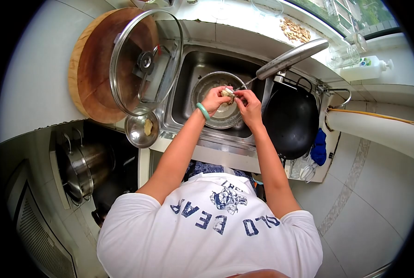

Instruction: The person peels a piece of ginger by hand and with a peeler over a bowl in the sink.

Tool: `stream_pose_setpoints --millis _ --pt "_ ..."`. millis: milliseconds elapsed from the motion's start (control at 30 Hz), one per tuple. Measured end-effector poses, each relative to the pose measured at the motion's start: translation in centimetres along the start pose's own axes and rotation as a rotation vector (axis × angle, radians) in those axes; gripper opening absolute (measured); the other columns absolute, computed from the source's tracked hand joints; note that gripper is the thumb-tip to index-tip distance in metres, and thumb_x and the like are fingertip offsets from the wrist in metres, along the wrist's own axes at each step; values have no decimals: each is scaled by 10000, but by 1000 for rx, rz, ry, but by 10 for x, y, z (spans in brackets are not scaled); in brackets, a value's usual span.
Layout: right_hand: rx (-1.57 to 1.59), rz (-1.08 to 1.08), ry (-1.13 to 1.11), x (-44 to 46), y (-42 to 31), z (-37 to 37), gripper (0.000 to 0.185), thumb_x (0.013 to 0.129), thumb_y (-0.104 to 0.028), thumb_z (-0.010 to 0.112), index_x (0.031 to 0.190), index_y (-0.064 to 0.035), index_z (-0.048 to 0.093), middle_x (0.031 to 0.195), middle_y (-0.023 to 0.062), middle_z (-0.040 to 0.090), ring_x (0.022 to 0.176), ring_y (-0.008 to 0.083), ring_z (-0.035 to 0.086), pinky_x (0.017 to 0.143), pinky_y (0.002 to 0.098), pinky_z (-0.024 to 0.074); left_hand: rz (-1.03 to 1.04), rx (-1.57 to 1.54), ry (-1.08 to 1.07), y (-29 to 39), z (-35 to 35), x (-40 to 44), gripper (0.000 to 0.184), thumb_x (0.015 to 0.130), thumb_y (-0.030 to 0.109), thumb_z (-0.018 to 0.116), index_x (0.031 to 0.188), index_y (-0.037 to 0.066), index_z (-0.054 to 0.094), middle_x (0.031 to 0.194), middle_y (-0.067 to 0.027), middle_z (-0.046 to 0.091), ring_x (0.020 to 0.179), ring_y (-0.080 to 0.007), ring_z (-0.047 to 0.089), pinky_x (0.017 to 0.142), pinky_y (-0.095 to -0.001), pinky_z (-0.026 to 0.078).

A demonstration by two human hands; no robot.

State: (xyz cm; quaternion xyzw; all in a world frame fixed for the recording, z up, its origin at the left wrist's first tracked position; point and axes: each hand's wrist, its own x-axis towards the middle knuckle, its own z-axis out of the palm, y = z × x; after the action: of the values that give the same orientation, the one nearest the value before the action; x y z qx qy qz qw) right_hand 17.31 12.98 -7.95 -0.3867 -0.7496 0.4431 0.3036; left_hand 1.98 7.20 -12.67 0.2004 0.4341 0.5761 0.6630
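Over a metal bowl [223,121] in the sink, both hands meet at a small pale, lumpy piece [227,94], too small to identify. My left hand [213,101], with a green bangle at the wrist, has its fingers closed around the piece. My right hand [249,107] pinches at the right side of the same piece, fingertips together. Water shows in the bowl below. A thin stream runs from the faucet [291,59] beside my right hand. A small steel bowl [135,133] with a yellowish piece [148,126] stands left of the sink [179,102].
A round wooden board [89,69] and a glass lid [116,74] stand at the left. A black wok [291,121] lies right of the sink. Nut-like pieces [295,31] and a white bottle [364,68] are on the windowsill. A steel pot [79,171] sits lower left.
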Motion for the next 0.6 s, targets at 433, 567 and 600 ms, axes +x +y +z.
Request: stream_pose_setpoints --millis 433,567,600 --pt "-9 -1 129 1 9 7 178 714 5 626 891 -15 611 828 106 582 640 191 566 579 283 447 79 200 104 2 6 0 447 733 -54 630 1155 -24 486 977 -66 592 864 -123 579 768 -244 488" --pt "44 17 10 -3 -7 5 186 721 6 620 905 -10 604 837 108 576 653 198 567 608 291 455 65 183 90 3 2 0 447 731 -64 625 1154 -25 488 973 -68 594 865 -120 579 767 -247 491" --pt "34 -2 -6 -4 -6 6 183 725 7 617 907 -11 603 842 104 575 658 195 569 602 289 454 68 163 76 6 4 -1 445 732 -67 623 1153 -26 489 969 -70 595 863 -119 580 766 -248 492"
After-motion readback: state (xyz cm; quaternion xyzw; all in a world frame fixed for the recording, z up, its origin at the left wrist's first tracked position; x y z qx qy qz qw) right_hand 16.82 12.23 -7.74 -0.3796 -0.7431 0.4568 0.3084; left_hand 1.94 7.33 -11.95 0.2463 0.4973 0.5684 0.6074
